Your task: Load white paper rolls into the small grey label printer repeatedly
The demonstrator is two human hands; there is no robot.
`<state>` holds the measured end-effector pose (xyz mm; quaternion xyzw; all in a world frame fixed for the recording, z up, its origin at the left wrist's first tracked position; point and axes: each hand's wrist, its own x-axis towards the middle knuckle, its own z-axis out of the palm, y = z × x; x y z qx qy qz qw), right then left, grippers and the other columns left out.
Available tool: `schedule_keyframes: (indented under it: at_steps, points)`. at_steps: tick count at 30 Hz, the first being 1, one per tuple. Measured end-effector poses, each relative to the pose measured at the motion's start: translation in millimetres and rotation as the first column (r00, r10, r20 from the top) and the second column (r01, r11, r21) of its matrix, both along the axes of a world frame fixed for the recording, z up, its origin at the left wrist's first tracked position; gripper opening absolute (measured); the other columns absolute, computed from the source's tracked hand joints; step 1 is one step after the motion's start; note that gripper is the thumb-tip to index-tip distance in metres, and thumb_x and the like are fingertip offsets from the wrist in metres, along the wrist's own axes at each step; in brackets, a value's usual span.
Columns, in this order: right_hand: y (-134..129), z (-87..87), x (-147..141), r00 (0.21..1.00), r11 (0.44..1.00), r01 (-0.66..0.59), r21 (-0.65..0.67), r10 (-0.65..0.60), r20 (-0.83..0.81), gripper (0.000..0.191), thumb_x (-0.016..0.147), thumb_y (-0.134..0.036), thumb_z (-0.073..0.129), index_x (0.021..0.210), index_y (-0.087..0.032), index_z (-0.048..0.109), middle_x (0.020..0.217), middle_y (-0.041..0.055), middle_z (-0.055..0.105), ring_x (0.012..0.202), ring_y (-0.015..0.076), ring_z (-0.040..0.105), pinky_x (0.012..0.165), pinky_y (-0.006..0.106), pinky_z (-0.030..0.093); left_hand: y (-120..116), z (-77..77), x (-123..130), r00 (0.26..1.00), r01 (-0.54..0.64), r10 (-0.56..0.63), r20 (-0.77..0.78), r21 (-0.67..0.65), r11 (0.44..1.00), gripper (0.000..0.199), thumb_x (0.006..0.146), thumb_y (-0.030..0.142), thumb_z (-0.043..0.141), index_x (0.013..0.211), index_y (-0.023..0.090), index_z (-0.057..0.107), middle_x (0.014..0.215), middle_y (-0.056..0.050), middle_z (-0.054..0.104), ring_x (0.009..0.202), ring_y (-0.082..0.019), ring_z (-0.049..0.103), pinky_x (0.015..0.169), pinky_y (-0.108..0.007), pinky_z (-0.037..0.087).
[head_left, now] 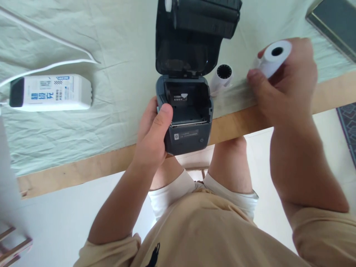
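My left hand [152, 135] grips the left side of a small dark label printer [189, 138], its thumb over the near rim. The printer's lid [187, 52] is swung up and back, so the paper bay [194, 98] shows, with no roll in it. In my right hand [292, 78] is a white paper roll [271, 61], tilted, its dark core hole facing up. Between the printer and that hand stands a second small white roll [222, 79] with a black ribbed core; its lower part is partly hidden behind the printer.
A white power strip or charger [55, 92] with blue lettering lies at the left, near a white cable [50, 35]. A dark box [335, 24] sits at the far right. The table's wooden front edge [83, 167] runs below my hands, above my legs.
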<state>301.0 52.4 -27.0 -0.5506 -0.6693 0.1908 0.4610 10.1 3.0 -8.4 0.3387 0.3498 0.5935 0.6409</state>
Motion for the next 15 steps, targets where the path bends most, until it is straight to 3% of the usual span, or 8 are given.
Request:
schedule_keyframes:
  at_steps: [3, 5, 8, 9, 11, 15]
  points:
    - [5.3, 6.0, 3.6, 0.971, 0.988, 0.151, -0.031, -0.142, 0.191, 0.05, 0.087, -0.024, 0.093, 0.129, -0.036, 0.07, 0.119, 0.0025, 0.076, 0.107, 0.0258, 0.074, 0.097, 0.045, 0.062, 0.2, 4.6, 4.5, 0.998, -0.067, 0.066, -0.012, -0.055, 0.996, 0.039, 0.115, 0.051, 0.065, 0.101, 0.024, 0.089, 0.089, -0.005, 0.084, 0.119, -0.027, 0.086, 0.107, -0.037, 0.071]
    - [1.3, 13.2, -0.5, 0.949, 0.985, 0.161, -0.062, -0.137, 0.282, 0.057, 0.089, -0.022, 0.089, 0.139, -0.039, 0.066, 0.123, 0.0015, 0.077, 0.113, 0.0288, 0.076, 0.105, 0.051, 0.061, 0.1, 7.9, 5.9, 0.997, -0.082, 0.081, -0.019, -0.08, 0.993, 0.037, 0.113, 0.052, 0.068, 0.101, 0.023, 0.089, 0.09, -0.005, 0.083, 0.119, -0.027, 0.086, 0.103, -0.036, 0.073]
    - [-14.0, 26.7, -20.2, 0.933, 0.987, 0.101, 0.125, -0.138, 0.333, 0.059, 0.098, -0.026, 0.074, 0.152, -0.047, 0.06, 0.143, -0.0002, 0.072, 0.139, 0.0329, 0.07, 0.12, 0.058, 0.056, -0.3, 11.1, 5.6, 0.998, -0.059, 0.055, -0.042, -0.101, 0.993, 0.035, 0.111, 0.055, 0.071, 0.101, 0.025, 0.087, 0.095, -0.006, 0.082, 0.119, -0.027, 0.085, 0.098, -0.034, 0.074]
    - [-18.9, 30.3, -29.3, 0.939, 0.976, 0.072, 0.203, -0.135, 0.316, 0.058, 0.1, -0.026, 0.07, 0.152, -0.048, 0.062, 0.142, 0.0002, 0.071, 0.137, 0.0328, 0.07, 0.119, 0.057, 0.056, -0.4, 11.6, 5.3, 0.997, -0.061, 0.056, -0.054, -0.109, 0.992, 0.036, 0.111, 0.057, 0.071, 0.102, 0.025, 0.086, 0.096, -0.006, 0.082, 0.118, -0.027, 0.085, 0.097, -0.034, 0.074]
    - [-24.0, 32.7, -47.4, 0.946, 0.976, -0.005, 0.218, -0.066, 0.317, 0.056, 0.102, -0.026, 0.064, 0.155, -0.046, 0.06, 0.14, 0.0029, 0.072, 0.129, 0.0313, 0.073, 0.111, 0.054, 0.061, -0.8, 12.4, 5.1, 0.996, -0.065, 0.056, -0.075, -0.126, 0.99, 0.037, 0.11, 0.057, 0.071, 0.102, 0.024, 0.086, 0.1, -0.006, 0.082, 0.115, -0.027, 0.085, 0.097, -0.034, 0.074]
    - [-14.5, 20.5, -70.8, 0.909, 0.997, -0.044, 0.057, 0.016, 0.417, 0.059, 0.098, -0.033, 0.075, 0.155, -0.037, 0.059, 0.145, 0.0091, 0.071, 0.132, 0.0332, 0.07, 0.105, 0.05, 0.065, -0.7, 14.1, 5.5, 0.996, -0.081, 0.074, -0.057, -0.138, 0.987, 0.034, 0.11, 0.051, 0.073, 0.097, 0.022, 0.083, 0.101, -0.007, 0.081, 0.123, -0.028, 0.084, 0.101, -0.033, 0.073]
